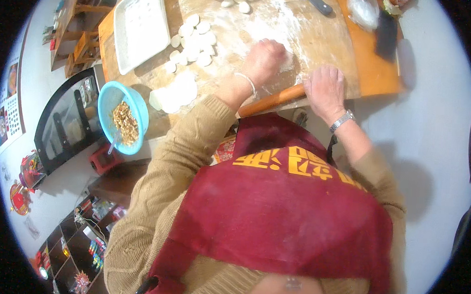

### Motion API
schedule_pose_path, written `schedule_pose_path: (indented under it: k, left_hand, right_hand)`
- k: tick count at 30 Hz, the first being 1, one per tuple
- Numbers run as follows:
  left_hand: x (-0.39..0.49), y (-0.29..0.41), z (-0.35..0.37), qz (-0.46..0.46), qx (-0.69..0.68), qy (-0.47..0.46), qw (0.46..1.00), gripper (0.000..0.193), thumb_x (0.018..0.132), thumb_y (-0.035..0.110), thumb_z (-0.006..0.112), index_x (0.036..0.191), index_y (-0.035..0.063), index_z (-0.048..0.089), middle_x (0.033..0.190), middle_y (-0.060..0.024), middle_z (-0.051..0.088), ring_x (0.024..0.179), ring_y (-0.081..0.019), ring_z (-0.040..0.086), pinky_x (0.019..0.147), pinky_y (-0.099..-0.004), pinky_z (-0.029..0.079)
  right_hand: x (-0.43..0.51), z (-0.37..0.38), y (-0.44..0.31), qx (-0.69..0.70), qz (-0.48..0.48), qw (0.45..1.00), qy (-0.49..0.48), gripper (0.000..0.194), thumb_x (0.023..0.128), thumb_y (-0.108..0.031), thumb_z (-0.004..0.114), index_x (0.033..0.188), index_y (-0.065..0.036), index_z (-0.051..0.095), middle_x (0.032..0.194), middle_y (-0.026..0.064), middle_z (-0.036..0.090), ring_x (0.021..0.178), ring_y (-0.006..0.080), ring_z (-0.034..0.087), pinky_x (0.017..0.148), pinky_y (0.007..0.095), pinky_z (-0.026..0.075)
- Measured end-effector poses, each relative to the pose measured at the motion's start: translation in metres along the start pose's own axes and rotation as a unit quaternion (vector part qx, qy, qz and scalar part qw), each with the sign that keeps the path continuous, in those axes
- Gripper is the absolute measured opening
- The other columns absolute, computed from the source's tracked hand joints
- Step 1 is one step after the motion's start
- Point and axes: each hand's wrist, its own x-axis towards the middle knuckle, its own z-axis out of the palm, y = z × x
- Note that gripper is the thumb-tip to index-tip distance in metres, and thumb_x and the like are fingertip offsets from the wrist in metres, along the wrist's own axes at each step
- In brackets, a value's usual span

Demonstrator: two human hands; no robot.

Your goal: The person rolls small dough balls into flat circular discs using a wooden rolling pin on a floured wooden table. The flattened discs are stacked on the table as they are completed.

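Observation:
My left hand (265,59) is curled, fingertips down, on the floured wooden board (231,34); whether anything lies under it is hidden. My right hand (325,92) rests on the right end of a wooden rolling pin (274,101), which lies slanted along the board's near edge. Small dough discs (192,44) are heaped left of my left hand. Nearer to me, flat rolled wrappers (177,93) overlap in a pile. More dough pieces (244,7) lie at the far side.
A light blue bowl (144,116) of chopped filling (125,123) with a utensil stands at the left near corner. Beyond it is a white tray (167,32). A black-handled knife (320,4) lies at the far right, near a plastic bag (362,11) and a dark object (386,35).

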Motion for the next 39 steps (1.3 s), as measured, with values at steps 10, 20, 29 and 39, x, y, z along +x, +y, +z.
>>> schedule_pose_path:
  k: [10, 20, 29, 39]
  left_hand:
    - [-0.020, 0.020, 0.011, -0.070, -0.142, 0.057, 0.986, 0.016, 0.088, 0.014, 0.066, 0.093, -0.0002, 0.071, 0.093, -0.0211, 0.070, 0.092, -0.0397, 0.066, 0.085, -0.0464, 0.053]
    - [-0.047, 0.052, 0.014, -0.252, -0.280, 0.030, 0.926, 0.012, 0.094, 0.008, 0.065, 0.104, 0.0022, 0.067, 0.092, -0.0202, 0.072, 0.088, -0.0350, 0.072, 0.080, -0.0408, 0.055]
    - [-0.021, 0.026, 0.009, -0.035, -0.132, -0.006, 0.991, 0.019, 0.097, 0.015, 0.060, 0.105, 0.0006, 0.069, 0.094, -0.0247, 0.070, 0.091, -0.0440, 0.067, 0.081, -0.0446, 0.054]
    - [-0.038, 0.039, 0.009, -0.213, -0.199, 0.028, 0.956, 0.020, 0.097, 0.017, 0.063, 0.108, 0.0012, 0.070, 0.094, -0.0218, 0.072, 0.088, -0.0372, 0.070, 0.081, -0.0416, 0.054]
  right_hand:
    - [0.098, 0.012, 0.003, 0.035, -0.004, 0.998, 0.055, 0.064, 0.100, -0.033, 0.052, 0.148, 0.007, 0.040, 0.160, 0.0237, 0.035, 0.151, 0.0351, 0.028, 0.125, 0.0462, 0.020]
    - [0.010, 0.001, 0.015, 0.018, -0.004, 0.998, -0.054, 0.067, 0.099, -0.033, 0.053, 0.149, 0.009, 0.037, 0.160, 0.0242, 0.034, 0.152, 0.0349, 0.028, 0.126, 0.0441, 0.020]
    - [0.044, -0.005, 0.004, 0.028, 0.008, 0.998, -0.048, 0.068, 0.099, -0.033, 0.053, 0.150, 0.009, 0.036, 0.159, 0.0249, 0.036, 0.151, 0.0351, 0.029, 0.125, 0.0445, 0.021]
    - [0.088, 0.026, 0.007, 0.019, 0.016, 0.999, 0.026, 0.070, 0.100, -0.035, 0.050, 0.151, 0.010, 0.033, 0.160, 0.0265, 0.032, 0.151, 0.0377, 0.028, 0.126, 0.0444, 0.020]
